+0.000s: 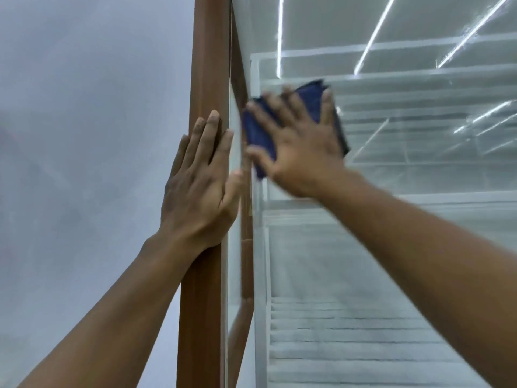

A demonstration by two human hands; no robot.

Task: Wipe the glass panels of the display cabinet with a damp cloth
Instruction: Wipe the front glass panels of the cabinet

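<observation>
A dark blue cloth point(258, 135) lies flat against the cabinet's glass panel point(391, 247), just right of the brown wooden corner post point(208, 65). My right hand point(302, 147) presses the cloth to the glass with fingers spread; it is blurred by motion. My left hand point(200, 186) rests flat and open on the corner post, palm against the wood, holding nothing. Both forearms reach up from the bottom of the view.
Behind the glass are white glass shelves point(391, 77) and reflections of ceiling strip lights point(375, 35). A plain grey wall point(84, 135) fills the left side. A second brown frame strip point(246, 219) runs down inside the glass.
</observation>
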